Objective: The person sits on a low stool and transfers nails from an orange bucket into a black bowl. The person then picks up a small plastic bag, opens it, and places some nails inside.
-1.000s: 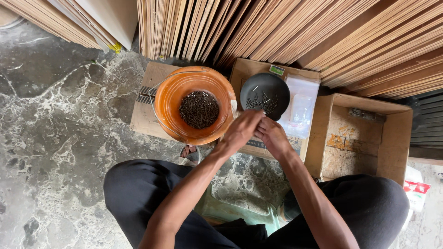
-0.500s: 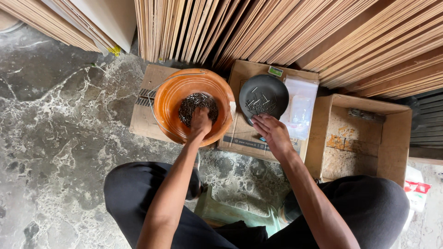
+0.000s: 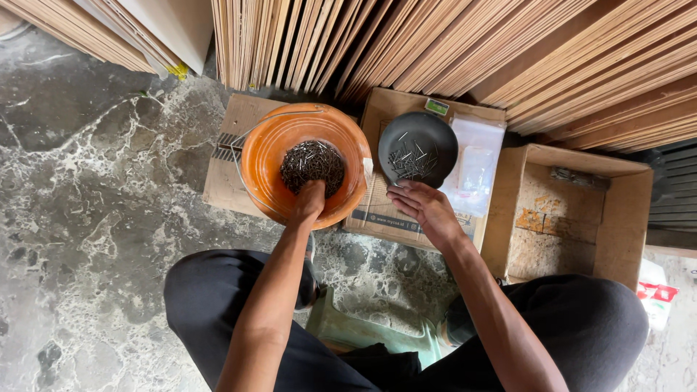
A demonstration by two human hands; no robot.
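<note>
Left hand (image 3: 308, 203), joined with the right one second earlier beside the black bowl (image 3: 418, 149), then reaching into the orange bowl (image 3: 305, 163), now sits at the near edge of the pile of nails (image 3: 313, 164), fingers curled. Right hand (image 3: 425, 207) lies slightly lower, open-palmed, below the black bowl.

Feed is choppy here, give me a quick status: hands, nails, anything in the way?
Left hand in the orange bucket, on the nail pile; grip hidden. Right hand open beside the black bowl holding a few nails. Nothing blocking.
</note>
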